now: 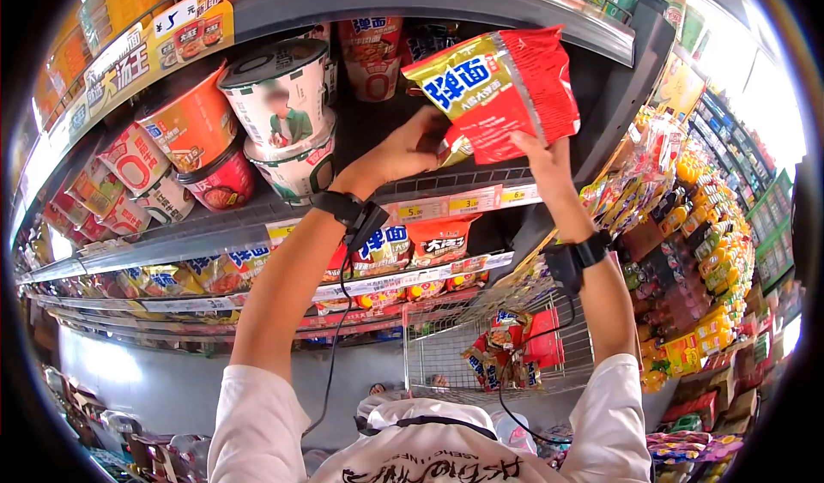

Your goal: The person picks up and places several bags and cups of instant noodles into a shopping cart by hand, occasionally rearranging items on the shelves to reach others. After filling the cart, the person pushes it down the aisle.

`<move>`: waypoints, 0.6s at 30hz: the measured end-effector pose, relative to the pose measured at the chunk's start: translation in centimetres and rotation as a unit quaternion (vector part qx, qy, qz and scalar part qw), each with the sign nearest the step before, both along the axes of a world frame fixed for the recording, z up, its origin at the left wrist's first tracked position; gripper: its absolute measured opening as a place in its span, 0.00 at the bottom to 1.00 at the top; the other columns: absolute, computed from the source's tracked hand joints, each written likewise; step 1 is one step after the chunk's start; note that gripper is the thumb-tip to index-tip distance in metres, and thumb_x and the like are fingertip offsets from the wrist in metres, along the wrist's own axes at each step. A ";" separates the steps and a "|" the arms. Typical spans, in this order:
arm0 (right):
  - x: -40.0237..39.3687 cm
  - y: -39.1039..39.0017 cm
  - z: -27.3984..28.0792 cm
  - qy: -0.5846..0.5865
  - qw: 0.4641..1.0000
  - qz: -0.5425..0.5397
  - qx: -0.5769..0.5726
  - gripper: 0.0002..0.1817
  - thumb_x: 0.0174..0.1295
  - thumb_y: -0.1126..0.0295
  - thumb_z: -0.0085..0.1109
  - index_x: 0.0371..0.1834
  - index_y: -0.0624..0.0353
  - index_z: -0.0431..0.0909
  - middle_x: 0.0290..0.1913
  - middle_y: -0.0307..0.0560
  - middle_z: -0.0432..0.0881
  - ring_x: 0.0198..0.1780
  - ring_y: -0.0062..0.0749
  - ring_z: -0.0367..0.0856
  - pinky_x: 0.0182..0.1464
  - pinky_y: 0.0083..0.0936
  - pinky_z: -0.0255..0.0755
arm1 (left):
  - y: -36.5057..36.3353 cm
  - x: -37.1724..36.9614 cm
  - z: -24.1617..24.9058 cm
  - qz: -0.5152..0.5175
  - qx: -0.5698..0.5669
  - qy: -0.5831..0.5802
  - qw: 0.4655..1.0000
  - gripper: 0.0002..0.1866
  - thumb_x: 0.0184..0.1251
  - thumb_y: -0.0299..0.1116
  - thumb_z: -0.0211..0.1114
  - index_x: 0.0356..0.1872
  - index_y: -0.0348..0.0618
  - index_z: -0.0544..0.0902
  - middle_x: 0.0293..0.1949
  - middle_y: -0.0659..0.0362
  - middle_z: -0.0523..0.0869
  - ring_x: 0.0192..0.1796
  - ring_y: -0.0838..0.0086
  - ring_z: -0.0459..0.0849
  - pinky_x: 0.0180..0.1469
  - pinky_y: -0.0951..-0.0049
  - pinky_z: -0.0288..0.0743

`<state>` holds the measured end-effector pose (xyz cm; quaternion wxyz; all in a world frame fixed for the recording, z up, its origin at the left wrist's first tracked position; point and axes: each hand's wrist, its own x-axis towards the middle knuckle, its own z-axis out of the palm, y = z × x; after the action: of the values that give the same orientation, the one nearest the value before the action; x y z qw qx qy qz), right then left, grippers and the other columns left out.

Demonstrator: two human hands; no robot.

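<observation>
A red and yellow instant noodle packet point(532, 97) with blue lettering is up at the shelf opening, tilted, its seamed red side partly toward me. My right hand point(547, 159) grips its lower right part, thumb on the red wrapper. At the lower left edge, my left hand point(410, 147) is closed on the wrapper, its fingertips partly hidden in shadow and behind the packet. Left of my hands, white noodle cups point(279, 97) stand stacked on the same shelf. A red noodle cup point(371, 58) sits further back. Black bands with small devices and cables circle both wrists.
Below my arms is a wire shopping cart point(412, 346) holding several noodle packets point(502, 346). Lower shelves carry more bagged noodles point(382, 250). Price tags point(468, 203) line the shelf edge. Yellow-capped bottles point(717, 268) are displayed at the right. An upper shelf point(412, 7) overhangs the packet.
</observation>
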<state>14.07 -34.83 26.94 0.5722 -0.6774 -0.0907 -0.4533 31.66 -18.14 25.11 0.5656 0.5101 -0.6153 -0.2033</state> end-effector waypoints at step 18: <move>4.6 -4.2 -1.6 -0.005 0.953 -0.289 -0.088 0.21 0.55 0.72 0.66 0.50 0.69 0.74 0.45 0.42 0.81 0.44 0.22 0.78 0.49 0.21 0.71 | -0.5 2.0 -0.8 0.455 0.101 -0.097 0.880 0.24 0.66 0.44 0.59 0.46 0.29 0.68 0.38 0.36 0.82 0.45 0.44 0.81 0.43 0.57 0.75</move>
<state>18.71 -39.06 25.34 0.3542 -0.7199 0.0663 -0.5931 33.66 -18.66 24.33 0.4786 0.8053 -0.3436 0.0658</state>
